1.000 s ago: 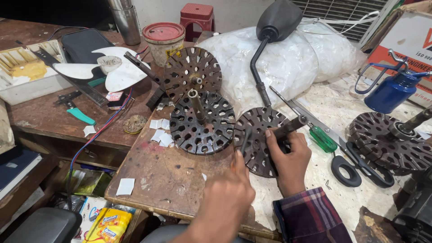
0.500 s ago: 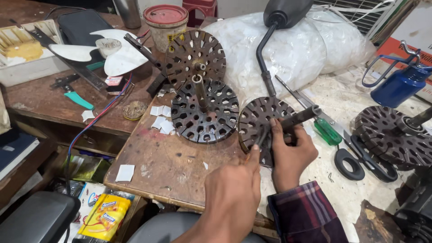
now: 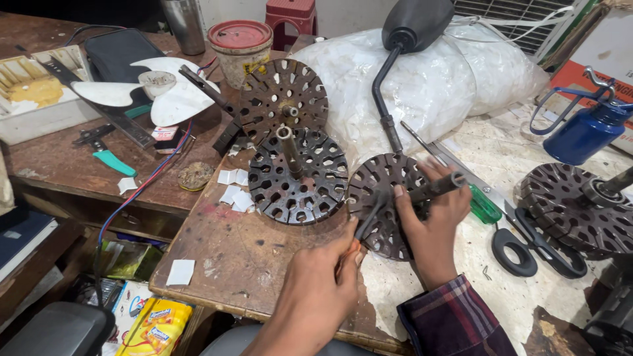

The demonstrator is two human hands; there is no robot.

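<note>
The slotted rotor disc (image 3: 386, 204) is steadied by the right hand (image 3: 432, 227), its grip pinching the shaft (image 3: 438, 186). A thin tool (image 3: 369, 217), pinched in the left hand (image 3: 323, 290), is set against the disc, right of the upright-shaft disc (image 3: 298, 175). Work appears unfinished.

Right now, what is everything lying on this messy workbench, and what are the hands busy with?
Slotted metal discs with shafts: four, dark rusty brown; two mid-bench, one in hand, one at far right.
Plastic bag bundle: one, white, back centre.
Mirror on a stalk: one, black, over the bag.
Oil can: one, blue, right rear.
Scissors: one, black handles, right.
Screwdriver: one, green handle, beside the scissors.
Tub with lid: one, red lid, rear.
Fan blade: one, white, left.
Paper scraps: several, white, by the discs.
Left hand: pushes a thin tool into the held disc.
Right hand: grips that disc.
</note>
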